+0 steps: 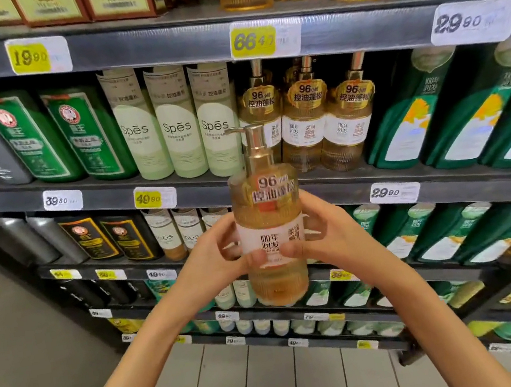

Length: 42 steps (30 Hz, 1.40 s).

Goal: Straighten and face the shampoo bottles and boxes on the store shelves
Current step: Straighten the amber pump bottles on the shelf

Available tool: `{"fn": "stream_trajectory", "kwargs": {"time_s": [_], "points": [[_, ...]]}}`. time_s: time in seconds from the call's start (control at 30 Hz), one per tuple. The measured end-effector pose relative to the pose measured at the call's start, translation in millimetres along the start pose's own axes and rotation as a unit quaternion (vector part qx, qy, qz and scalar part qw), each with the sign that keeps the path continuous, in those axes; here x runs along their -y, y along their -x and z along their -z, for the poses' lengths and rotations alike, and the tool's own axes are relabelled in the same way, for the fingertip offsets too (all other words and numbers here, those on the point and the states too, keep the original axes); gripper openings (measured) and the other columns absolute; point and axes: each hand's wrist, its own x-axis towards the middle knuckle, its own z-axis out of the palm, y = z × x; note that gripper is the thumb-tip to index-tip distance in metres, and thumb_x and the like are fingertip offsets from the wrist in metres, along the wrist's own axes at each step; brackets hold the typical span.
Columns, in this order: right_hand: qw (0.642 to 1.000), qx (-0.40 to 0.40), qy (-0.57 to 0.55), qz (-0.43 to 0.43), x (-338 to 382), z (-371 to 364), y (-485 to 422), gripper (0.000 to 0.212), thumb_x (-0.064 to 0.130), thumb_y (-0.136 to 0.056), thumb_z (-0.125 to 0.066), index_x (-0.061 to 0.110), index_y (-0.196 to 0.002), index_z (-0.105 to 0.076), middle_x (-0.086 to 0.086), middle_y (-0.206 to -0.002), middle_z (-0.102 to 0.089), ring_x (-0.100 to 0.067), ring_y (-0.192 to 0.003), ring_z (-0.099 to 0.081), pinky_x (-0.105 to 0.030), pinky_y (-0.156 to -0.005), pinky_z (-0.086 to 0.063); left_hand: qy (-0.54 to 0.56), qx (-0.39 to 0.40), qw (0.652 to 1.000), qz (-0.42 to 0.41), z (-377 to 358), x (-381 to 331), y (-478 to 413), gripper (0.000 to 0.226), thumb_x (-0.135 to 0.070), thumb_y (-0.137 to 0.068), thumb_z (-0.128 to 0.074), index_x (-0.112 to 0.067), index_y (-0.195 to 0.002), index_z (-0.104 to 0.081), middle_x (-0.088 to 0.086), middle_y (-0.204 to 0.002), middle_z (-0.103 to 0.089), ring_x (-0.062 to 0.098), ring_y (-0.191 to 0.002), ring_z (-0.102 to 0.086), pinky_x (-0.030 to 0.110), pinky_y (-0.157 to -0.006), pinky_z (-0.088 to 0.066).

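The left hand (223,252) and right hand (323,229) are both gripping an amber pump bottle (269,224), holding it upright in front of the shelves with its label facing outward, probably for checking; behind, three matching bottles (309,118) are standing on the shelf (206,184), likely its row.

Even indoor light; edges blurred and bowed.

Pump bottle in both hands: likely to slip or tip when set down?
The pump bottle looks nearly full, so probably heavy. Its ribbed sides likely give grip. Tall with a pump head on top, it may tip if nudged.
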Motion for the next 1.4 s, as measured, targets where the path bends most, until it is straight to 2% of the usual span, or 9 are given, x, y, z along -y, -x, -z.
{"fn": "stream_trajectory", "kwargs": {"time_s": [0.1,0.2,0.4,0.6,0.8,1.13,1.23,1.3,1.4], "points": [[0.999,-0.013,-0.009,-0.044,12.0,-4.2,3.5,0.049,0.051,-0.065,-0.074,0.038,-0.110,-0.060,0.008,-0.104,-0.071,-0.007,-0.092,-0.068,-0.023,-0.072,-0.057,0.024,0.024,0.997,0.074,-0.9,-13.1,5.7,0.095,-0.068,-0.047,-0.077,-0.017,-0.123,-0.053,0.000,-0.113,-0.068,0.017,-0.104,-0.065,0.025,-0.077,-0.053],[0.988,0.010,-0.031,-0.153,23.4,-7.8,0.7,0.064,0.061,-0.065,-0.068,0.014,-0.109,-0.065,-0.004,-0.100,-0.074,-0.015,-0.086,-0.071,-0.029,-0.069,-0.059,0.095,0.096,0.979,0.154,-1.3,-25.1,7.3,0.072,-0.055,-0.071,-0.062,-0.018,-0.131,-0.049,0.009,-0.125,-0.061,0.028,-0.117,-0.057,0.048,-0.097,-0.045],[0.979,0.027,-0.035,-0.200,34.1,-8.7,-1.0,0.062,0.063,-0.065,-0.056,0.011,-0.095,-0.069,-0.009,-0.088,-0.075,-0.018,-0.074,-0.072,-0.021,-0.056,-0.054,0.102,0.079,0.968,0.214,-4.3,-33.5,7.6,0.063,-0.054,-0.077,-0.050,-0.021,-0.130,-0.050,0.012,-0.121,-0.063,0.031,-0.113,-0.059,0.051,-0.098,-0.044],[0.992,-0.037,-0.006,-0.121,39.9,-6.7,1.2,0.066,0.056,-0.065,-0.059,0.019,-0.120,-0.060,0.001,-0.112,-0.069,-0.013,-0.101,-0.066,-0.029,-0.086,-0.054,0.024,-0.031,0.994,0.101,-12.1,-42.5,10.8,0.053,-0.047,-0.076,-0.060,-0.018,-0.121,-0.057,0.002,-0.110,-0.069,0.019,-0.102,-0.066,0.033,-0.083,-0.054],[0.986,-0.146,-0.083,-0.015,73.2,6.5,-20.5,0.062,0.046,-0.063,-0.077,0.015,-0.114,-0.060,-0.001,-0.104,-0.071,-0.010,-0.090,-0.069,-0.022,-0.072,-0.056,0.009,-0.095,0.994,-0.056,-12.0,-81.1,-19.4,0.047,-0.043,-0.067,-0.058,-0.023,-0.110,-0.063,-0.011,-0.098,-0.073,0.000,-0.089,-0.067,0.010,-0.067,-0.050],[0.971,-0.210,0.004,0.111,165.1,69.0,-80.9,0.050,0.059,-0.066,-0.061,0.022,-0.098,-0.068,0.015,-0.084,-0.074,0.001,-0.079,-0.068,-0.014,-0.062,-0.053,-0.017,-0.058,0.986,-0.153,4.6,-188.1,-105.7,0.045,-0.045,-0.069,-0.064,-0.020,-0.105,-0.068,-0.005,-0.094,-0.074,0.008,-0.088,-0.069,0.019,-0.071,-0.055],[0.970,-0.222,0.027,0.095,178.3,89.7,-97.5,0.058,0.062,-0.067,-0.059,0.018,-0.103,-0.068,0.006,-0.097,-0.073,-0.012,-0.096,-0.067,-0.032,-0.084,-0.054,-0.042,-0.021,0.990,-0.136,4.7,-207.1,-126.3,0.039,-0.035,-0.078,-0.065,-0.018,-0.113,-0.064,-0.001,-0.104,-0.072,0.011,-0.098,-0.066,0.027,-0.084,-0.053],[0.967,-0.230,0.033,0.100,183.3,99.6,-104.8,0.065,0.063,-0.065,-0.059,0.014,-0.106,-0.068,0.000,-0.101,-0.072,-0.019,-0.100,-0.066,-0.041,-0.092,-0.051,-0.054,0.002,0.988,-0.141,5.3,-215.7,-136.7,0.031,-0.025,-0.081,-0.066,-0.020,-0.112,-0.064,-0.002,-0.105,-0.071,0.008,-0.099,-0.066,0.020,-0.079,-0.054],[0.962,-0.237,0.045,0.132,186.9,110.2,-112.2,0.064,0.065,-0.065,-0.059,0.015,-0.105,-0.069,0.005,-0.092,-0.072,-0.014,-0.090,-0.066,-0.032,-0.080,-0.051,-0.040,0.009,0.985,-0.170,3.9,-221.9,-150.7,0.023,-0.017,-0.085,-0.064,-0.021,-0.107,-0.063,-0.003,-0.103,-0.071,0.003,-0.092,-0.067,0.010,-0.067,-0.051]]}}
